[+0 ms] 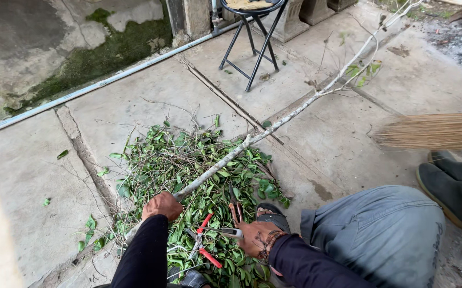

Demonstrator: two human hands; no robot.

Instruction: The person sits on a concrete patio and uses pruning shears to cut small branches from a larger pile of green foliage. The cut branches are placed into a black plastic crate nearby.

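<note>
Crouching on the concrete floor (28, 176), the person steadies a long bare branch (273, 128) running from lower centre to upper right over a leaf pile (188, 160). The left hand (161, 206) is closed around its base. The right hand (256, 238) rests half-curled beside red-handled pruners (205, 242); trimming seems underway, needing those cutters lifted.

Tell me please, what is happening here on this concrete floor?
A person crouches over a pile of cut green leaves and twigs. The left hand grips a long bare branch near its thick end. The right hand rests on the pile beside red-handled pruning shears. A broom and someone else's dark shoes show at right; a black stool stands behind.
</note>
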